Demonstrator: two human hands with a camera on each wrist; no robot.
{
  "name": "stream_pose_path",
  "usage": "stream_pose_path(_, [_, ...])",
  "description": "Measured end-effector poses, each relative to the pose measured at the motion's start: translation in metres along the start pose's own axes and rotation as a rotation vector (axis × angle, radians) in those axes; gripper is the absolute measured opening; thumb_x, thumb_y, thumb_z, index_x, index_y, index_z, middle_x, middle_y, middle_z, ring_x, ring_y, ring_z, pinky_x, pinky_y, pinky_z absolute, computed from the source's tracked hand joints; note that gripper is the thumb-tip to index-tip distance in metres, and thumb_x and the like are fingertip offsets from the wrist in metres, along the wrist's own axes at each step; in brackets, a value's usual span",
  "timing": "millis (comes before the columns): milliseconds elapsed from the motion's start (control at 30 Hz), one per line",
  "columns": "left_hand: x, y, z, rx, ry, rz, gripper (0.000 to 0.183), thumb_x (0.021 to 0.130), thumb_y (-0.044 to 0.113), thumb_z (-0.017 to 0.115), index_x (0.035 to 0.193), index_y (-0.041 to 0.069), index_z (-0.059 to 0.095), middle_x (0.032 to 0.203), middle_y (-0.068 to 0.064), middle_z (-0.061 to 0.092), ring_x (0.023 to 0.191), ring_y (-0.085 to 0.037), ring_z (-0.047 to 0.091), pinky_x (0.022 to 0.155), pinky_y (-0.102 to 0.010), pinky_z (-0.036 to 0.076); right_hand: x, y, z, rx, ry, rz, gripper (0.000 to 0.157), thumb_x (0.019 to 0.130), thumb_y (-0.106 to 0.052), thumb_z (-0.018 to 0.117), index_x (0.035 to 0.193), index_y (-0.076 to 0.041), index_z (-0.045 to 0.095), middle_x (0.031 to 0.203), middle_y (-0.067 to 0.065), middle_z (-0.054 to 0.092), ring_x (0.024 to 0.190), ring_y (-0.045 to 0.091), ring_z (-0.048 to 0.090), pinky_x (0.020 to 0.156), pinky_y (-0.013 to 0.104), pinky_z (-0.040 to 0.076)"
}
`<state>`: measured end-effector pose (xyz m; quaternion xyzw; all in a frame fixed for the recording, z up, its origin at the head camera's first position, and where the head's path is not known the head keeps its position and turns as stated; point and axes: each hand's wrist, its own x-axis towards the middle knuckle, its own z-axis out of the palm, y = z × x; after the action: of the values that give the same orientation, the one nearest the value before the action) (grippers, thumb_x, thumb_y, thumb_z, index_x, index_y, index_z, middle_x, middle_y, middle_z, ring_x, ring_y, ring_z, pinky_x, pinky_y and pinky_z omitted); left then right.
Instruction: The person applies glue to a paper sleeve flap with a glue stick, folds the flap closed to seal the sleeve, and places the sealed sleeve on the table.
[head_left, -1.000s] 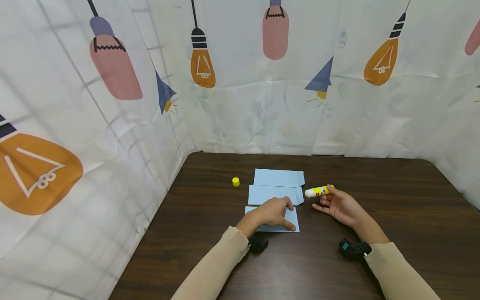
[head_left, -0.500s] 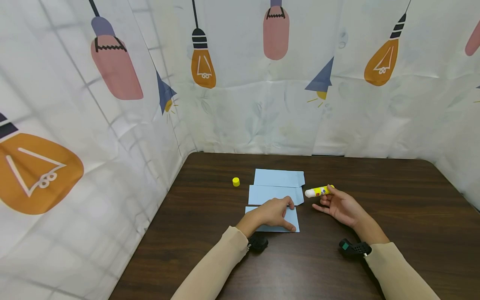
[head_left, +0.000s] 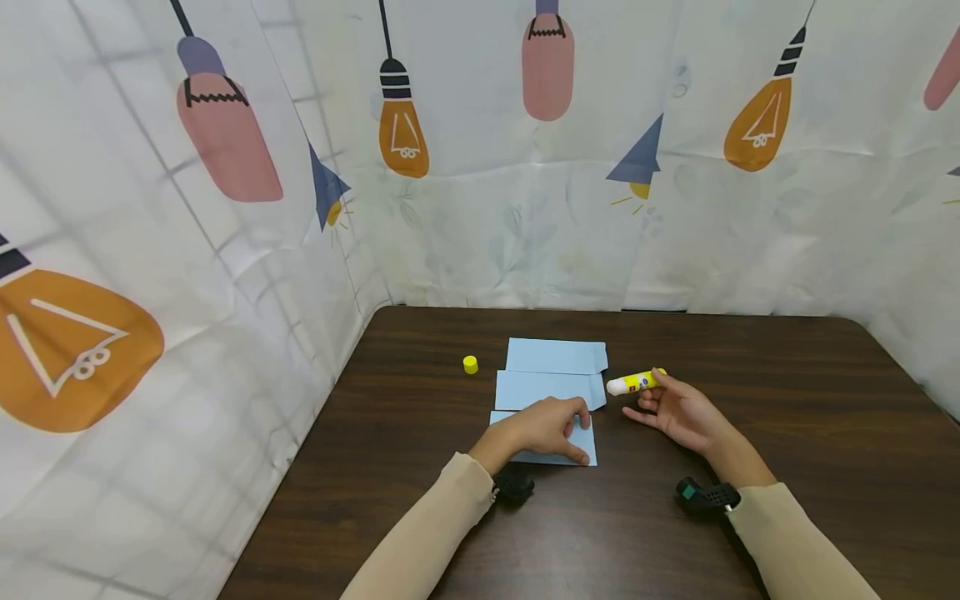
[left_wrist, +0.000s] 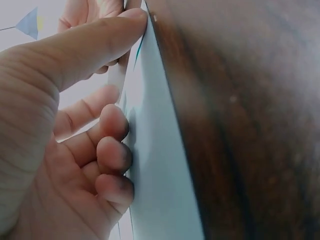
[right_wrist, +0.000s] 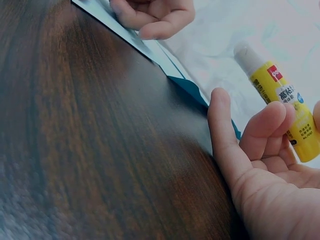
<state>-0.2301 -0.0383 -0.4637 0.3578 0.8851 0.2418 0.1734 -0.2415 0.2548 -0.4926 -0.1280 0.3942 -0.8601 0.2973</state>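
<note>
Right grip pinches one glue stick; left grip, apart, touches the nearest of three papers.

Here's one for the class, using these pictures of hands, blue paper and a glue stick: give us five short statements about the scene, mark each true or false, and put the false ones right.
1. The right hand holds a glue stick. True.
2. The yellow cap is on the white end of the glue stick. False: the cap lies apart on the table, left of the paper in the head view.
3. The left hand touches the blue paper nearest the person. True.
4. The white end of the glue stick points away from the paper. False: it points towards the paper.
5. Both sleeves are beige. True.
</note>
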Motion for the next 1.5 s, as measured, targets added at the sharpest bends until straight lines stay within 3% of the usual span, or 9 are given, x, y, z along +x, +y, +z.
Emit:
stream_pose_path(167, [-0.002,-0.004,-0.006,-0.012,0.061,0.005,0.031,0.089,0.034,0.081,0.108,0.018,0.062,0.071,0.006,0.053,0.058,-0.006,0.046,0.057,-0.019,0.04,0.001,0.0,0.001,0.015,0.02,0.002,0.039,0.114,-0.028,0.023,0.118,-0.01,0.057,0.091,0.002,0.061,0.089,0.014,0.061,0.106,0.048,0.051])
stream_pose_path(433, [-0.003,-0.016,-0.023,-0.01,0.247,-0.013,0.013,0.097,0.03,0.072,0.102,0.02,0.066,0.074,0.004,0.057,0.061,-0.008,0.048,0.06,-0.021,0.041,0.004,-0.001,0.007,0.007,0.133,0.014,0.033,0.113,-0.033,0.03,0.113,-0.012,0.055,0.087,0.0,0.058,0.084,0.013,0.058,0.102,0.044,0.055])
stream_pose_path(700, [-0.005,-0.03,-0.026,0.02,0.366,-0.098,0.018,0.098,0.03,0.069,0.111,0.018,0.07,0.106,0.0,0.063,0.098,-0.015,0.057,0.084,-0.031,0.047,0.016,-0.001,0.014,0.029,0.278,0.011,0.027,0.111,-0.038,0.039,0.112,-0.014,0.051,0.082,0.0,0.053,0.08,0.013,0.053,0.097,0.04,0.056])
stream_pose_path(900, [-0.003,-0.04,-0.024,-0.004,0.43,-0.197,0.023,0.098,0.033,0.069,0.117,0.021,0.071,0.11,-0.002,0.064,0.1,-0.018,0.059,0.086,-0.036,0.047,0.026,-0.001,0.017,0.052,0.343,-0.009,0.022,0.11,-0.039,0.041,0.112,-0.018,0.046,0.079,-0.001,0.052,0.076,0.013,0.052,0.095,0.039,0.057])
stream_pose_path(1067, [-0.002,-0.045,-0.024,-0.097,0.449,-0.178,0.028,0.097,0.029,0.071,0.123,0.017,0.07,0.106,-0.004,0.064,0.097,-0.018,0.057,0.083,-0.033,0.047,0.033,0.0,0.021,0.064,0.395,-0.015,0.027,0.109,-0.041,0.044,0.12,-0.017,0.04,0.08,-0.001,0.05,0.075,0.012,0.05,0.095,0.036,0.056])
stream_pose_path(1267, [0.0,-0.049,-0.023,-0.219,0.429,-0.149,0.032,0.096,0.024,0.073,0.127,0.017,0.068,0.094,-0.002,0.059,0.08,-0.016,0.053,0.071,-0.028,0.044,0.041,0.0,0.023,0.074,0.453,-0.017,0.033,0.108,-0.043,0.046,0.126,-0.017,0.035,0.082,-0.002,0.05,0.075,0.011,0.048,0.093,0.031,0.055])
stream_pose_path(1367, [-0.001,-0.05,-0.022,-0.214,0.422,-0.163,0.031,0.096,0.023,0.073,0.126,0.017,0.069,0.09,-0.001,0.057,0.074,-0.014,0.051,0.068,-0.028,0.042,0.046,-0.001,0.023,0.082,0.469,-0.01,0.031,0.108,-0.042,0.045,0.125,-0.017,0.035,0.083,-0.002,0.05,0.074,0.011,0.049,0.091,0.03,0.054])
stream_pose_path(1500, [-0.002,-0.051,-0.022,-0.174,0.422,-0.188,0.03,0.096,0.023,0.073,0.125,0.02,0.07,0.084,0.001,0.056,0.073,-0.014,0.049,0.081,-0.035,0.036,0.053,-0.002,0.024,0.082,0.485,-0.015,0.029,0.109,-0.041,0.045,0.122,-0.017,0.038,0.083,-0.001,0.052,0.073,0.011,0.052,0.088,0.028,0.053])
